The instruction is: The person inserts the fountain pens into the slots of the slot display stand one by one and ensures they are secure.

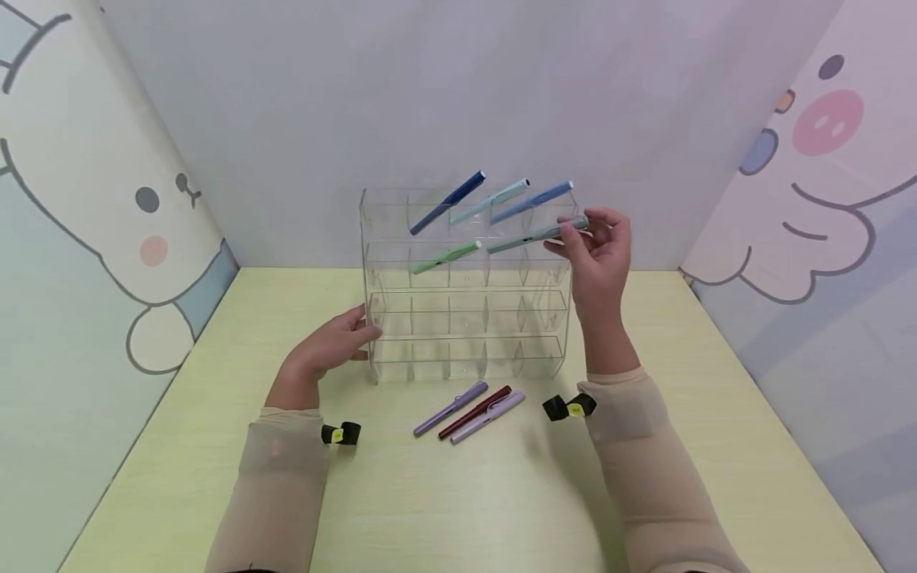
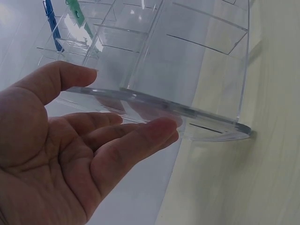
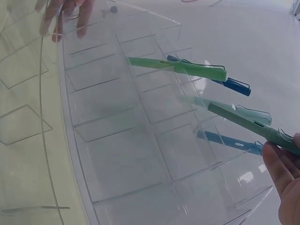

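Observation:
A clear, tiered acrylic pen rack point(image 1: 467, 299) stands on the table. My left hand point(image 1: 331, 344) holds its left side panel, thumb at the front edge and fingers along the outer face. In my right hand point(image 1: 600, 248), thumb and fingers pinch a grey-green pen point(image 1: 526, 239) by its cap end. That pen slants over the second row, its lower end at a compartment. A dark blue pen point(image 1: 447, 203), a pale mint pen point(image 1: 490, 202) and a light blue pen point(image 1: 532, 202) lean in the top row. A bright green pen point(image 3: 201, 71) leans in the second row.
In front of the rack, a purple pen point(image 1: 450, 409), a dark red pen point(image 1: 474, 414) and a lilac pen point(image 1: 489, 418) lie side by side on the pale table point(image 1: 401, 509). Behind the rack rises a plain wall point(image 1: 458, 95); cartoon-printed panels point(image 1: 86, 199) flank both sides.

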The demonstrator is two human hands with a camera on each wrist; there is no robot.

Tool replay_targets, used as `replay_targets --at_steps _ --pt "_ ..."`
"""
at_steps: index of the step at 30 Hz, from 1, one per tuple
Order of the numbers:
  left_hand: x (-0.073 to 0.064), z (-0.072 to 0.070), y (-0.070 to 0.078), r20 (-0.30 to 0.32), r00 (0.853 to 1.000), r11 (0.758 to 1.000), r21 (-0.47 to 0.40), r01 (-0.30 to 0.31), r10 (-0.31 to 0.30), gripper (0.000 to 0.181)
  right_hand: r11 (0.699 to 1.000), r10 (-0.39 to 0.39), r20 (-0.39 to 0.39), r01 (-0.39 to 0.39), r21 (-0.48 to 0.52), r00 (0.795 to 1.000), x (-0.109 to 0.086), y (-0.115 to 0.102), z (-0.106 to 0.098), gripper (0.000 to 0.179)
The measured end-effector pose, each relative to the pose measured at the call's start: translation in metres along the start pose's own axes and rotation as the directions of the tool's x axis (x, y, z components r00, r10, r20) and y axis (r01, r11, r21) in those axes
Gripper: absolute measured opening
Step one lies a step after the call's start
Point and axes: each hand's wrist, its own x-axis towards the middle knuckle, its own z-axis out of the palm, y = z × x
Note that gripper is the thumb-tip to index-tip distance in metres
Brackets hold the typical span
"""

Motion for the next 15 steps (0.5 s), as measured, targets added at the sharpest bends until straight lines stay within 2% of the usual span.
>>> replay_targets --at_steps 7,15 --pt "0.000 -0.001 0.000 -0.006 1.000 1.000 -0.002 0.019 -0.019 0.065 0.997 0.074 0.009 -0.073 -0.029 0.997 0.002 0.005 0.006 0.032" --pt "0.000 -0.001 -0.001 -0.003 1.000 1.000 -0.004 0.025 -0.025 0.066 0.979 0.107 0.056 -0.095 -0.178 0.993 -0.006 0.010 0.012 0.030"
